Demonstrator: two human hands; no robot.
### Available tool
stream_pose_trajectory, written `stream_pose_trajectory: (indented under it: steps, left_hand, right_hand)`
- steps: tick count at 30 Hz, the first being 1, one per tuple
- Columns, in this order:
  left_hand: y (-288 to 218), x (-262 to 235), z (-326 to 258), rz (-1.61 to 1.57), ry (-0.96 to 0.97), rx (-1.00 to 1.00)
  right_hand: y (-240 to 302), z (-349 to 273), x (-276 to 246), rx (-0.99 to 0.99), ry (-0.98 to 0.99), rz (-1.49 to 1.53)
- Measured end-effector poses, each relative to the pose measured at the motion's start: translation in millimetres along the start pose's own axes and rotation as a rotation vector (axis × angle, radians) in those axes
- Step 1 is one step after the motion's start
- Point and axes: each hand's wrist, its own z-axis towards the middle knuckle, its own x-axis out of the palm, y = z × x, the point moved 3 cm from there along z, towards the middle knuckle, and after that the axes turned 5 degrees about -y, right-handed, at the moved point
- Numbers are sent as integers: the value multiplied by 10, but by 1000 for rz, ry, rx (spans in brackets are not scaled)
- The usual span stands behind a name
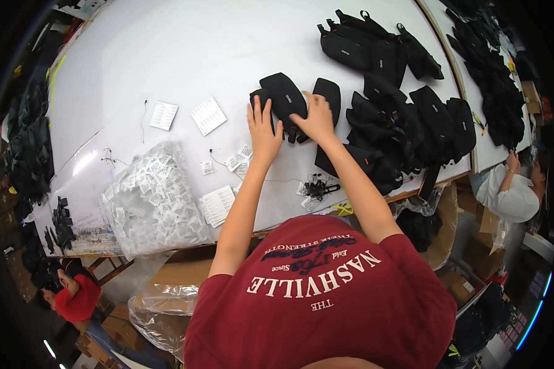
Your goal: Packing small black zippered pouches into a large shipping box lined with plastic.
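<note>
A black fabric bag (283,92) with a small pale logo lies on the white table. Resting on its left side, at a folded black part, is my left hand (265,136), fingers stretched and apart. My right hand (318,120) lies across the gap between this bag and a second black bag (330,93) to the right. Its thumb touches the first bag and its fingers reach toward the second, spread from the thumb. The fingertips' undersides are hidden, and neither hand visibly grips anything.
Piles of black bags (385,132) fill the right side. A clear plastic bag (157,200) full of small white labels stands at the near left. Label sheets (208,115) and black cords (317,187) lie about. Cardboard boxes (178,270) stand below the table edge; other people work nearby.
</note>
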Motion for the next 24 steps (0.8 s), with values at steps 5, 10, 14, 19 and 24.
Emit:
stream_pose_trajectory:
  steps: [5, 10, 14, 19, 24]
  left_hand:
    - [164, -57, -34, -129, 47, -296]
    - [250, -96, -40, -226, 71, -351]
    - [190, -78, -2, -305, 80, -368]
    - [71, -77, 19, -154, 51, -268]
    - [90, -48, -14, -156, 47, -215]
  right_hand:
    - [127, 8, 321, -79, 205, -255]
    - [-17, -70, 465, 211, 94, 567]
    - [-99, -361, 694, 163, 441, 688]
    - [28, -456, 704, 95, 300, 594]
    - [145, -432, 540, 457, 488, 1111]
